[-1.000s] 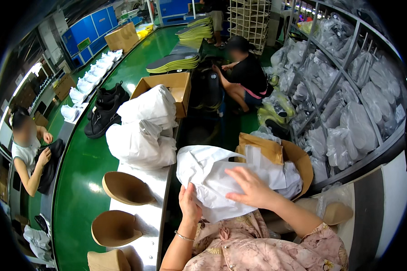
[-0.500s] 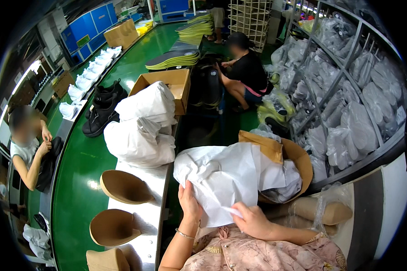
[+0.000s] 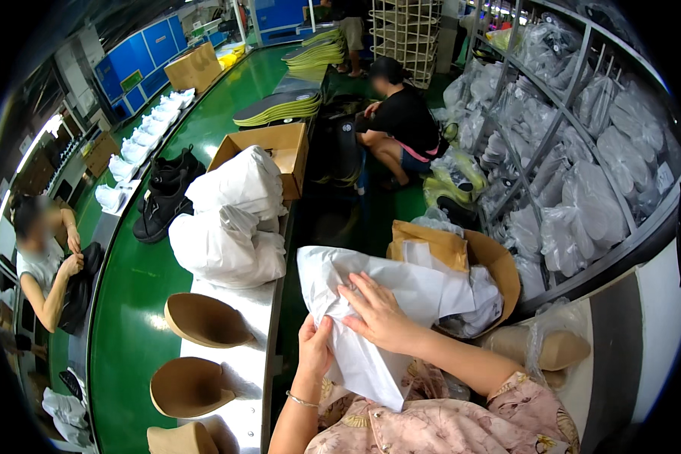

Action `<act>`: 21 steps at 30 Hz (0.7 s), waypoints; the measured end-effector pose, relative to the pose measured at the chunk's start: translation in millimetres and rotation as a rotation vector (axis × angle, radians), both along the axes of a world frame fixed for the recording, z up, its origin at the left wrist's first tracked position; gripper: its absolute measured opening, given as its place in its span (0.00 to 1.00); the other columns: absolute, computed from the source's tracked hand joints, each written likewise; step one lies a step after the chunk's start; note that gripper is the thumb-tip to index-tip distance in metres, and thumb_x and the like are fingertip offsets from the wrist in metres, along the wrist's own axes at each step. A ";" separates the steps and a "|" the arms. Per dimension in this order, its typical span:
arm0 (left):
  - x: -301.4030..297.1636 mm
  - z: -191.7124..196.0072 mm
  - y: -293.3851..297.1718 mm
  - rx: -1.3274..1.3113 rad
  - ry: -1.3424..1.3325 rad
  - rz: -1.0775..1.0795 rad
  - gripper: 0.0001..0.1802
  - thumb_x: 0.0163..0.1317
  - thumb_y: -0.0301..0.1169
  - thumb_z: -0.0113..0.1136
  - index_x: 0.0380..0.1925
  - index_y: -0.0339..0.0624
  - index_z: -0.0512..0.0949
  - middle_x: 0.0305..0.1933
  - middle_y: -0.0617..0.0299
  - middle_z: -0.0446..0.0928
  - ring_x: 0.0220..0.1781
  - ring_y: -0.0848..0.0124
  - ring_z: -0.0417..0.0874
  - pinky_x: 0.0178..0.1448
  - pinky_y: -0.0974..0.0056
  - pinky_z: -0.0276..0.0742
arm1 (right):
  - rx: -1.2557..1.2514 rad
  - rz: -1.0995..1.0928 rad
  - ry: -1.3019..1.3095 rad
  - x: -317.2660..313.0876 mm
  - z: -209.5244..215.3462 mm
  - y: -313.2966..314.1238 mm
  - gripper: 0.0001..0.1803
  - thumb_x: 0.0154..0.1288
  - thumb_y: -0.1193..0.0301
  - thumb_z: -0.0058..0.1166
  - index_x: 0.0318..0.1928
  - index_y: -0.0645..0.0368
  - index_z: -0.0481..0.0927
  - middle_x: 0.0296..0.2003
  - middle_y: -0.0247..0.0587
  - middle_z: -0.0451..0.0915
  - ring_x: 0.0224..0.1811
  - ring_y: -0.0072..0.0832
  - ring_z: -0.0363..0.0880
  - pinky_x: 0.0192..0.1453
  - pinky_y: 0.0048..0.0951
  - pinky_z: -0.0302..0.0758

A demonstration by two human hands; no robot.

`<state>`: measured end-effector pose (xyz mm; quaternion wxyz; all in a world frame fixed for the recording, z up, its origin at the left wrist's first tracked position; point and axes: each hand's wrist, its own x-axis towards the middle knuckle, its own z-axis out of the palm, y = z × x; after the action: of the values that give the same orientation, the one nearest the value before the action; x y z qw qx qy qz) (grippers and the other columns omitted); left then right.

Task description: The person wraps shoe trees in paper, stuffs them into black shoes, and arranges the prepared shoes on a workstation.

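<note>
White wrapping point(image 3: 410, 289), left hand point(image 3: 315, 348) pinching its edge, right hand point(image 3: 384, 316) spread flat, round-marked black sole point(image 3: 346, 142)

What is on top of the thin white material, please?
The right hand rests on the thin white material, while the left hand grips its edge. Whatever is directly underneath is covered.

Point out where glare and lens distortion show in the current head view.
Head view: glare spots the glossy green belt and the silver metal ledge; head view, right side: the grey metal rack bows near the black fisheye rim; head view, centre: the thin white sheet shows its creases.
</note>
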<state>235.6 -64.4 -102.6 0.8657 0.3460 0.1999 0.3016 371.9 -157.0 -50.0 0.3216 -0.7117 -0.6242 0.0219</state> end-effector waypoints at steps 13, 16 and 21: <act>-12.4 7.2 14.2 0.015 0.006 -0.210 0.21 0.58 0.31 0.60 0.49 0.32 0.70 0.48 0.56 0.76 0.48 0.67 0.77 0.53 0.64 0.74 | -0.294 0.001 1.294 37.3 -39.3 8.6 0.36 0.64 0.45 0.42 0.58 0.64 0.64 0.48 0.43 0.73 0.50 0.28 0.71 0.54 0.26 0.68; -6.9 4.4 10.9 0.000 -0.027 -0.213 0.22 0.57 0.32 0.60 0.50 0.33 0.70 0.48 0.56 0.76 0.49 0.68 0.77 0.54 0.64 0.73 | -0.192 0.008 1.561 28.9 -32.7 8.3 0.31 0.64 0.44 0.41 0.46 0.61 0.74 0.41 0.33 0.75 0.42 0.17 0.71 0.48 0.19 0.67; -9.4 16.1 19.9 0.099 0.135 -0.254 0.15 0.56 0.27 0.61 0.44 0.34 0.75 0.41 0.64 0.77 0.42 0.77 0.75 0.49 0.70 0.71 | -0.113 -0.121 1.715 25.8 -41.9 0.3 0.30 0.63 0.44 0.43 0.46 0.62 0.75 0.40 0.35 0.77 0.41 0.20 0.73 0.47 0.21 0.69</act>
<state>226.2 -44.4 -86.4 0.8633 0.4302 0.1972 0.1754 397.7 -156.8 -91.9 0.6465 -0.4965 -0.1246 0.5657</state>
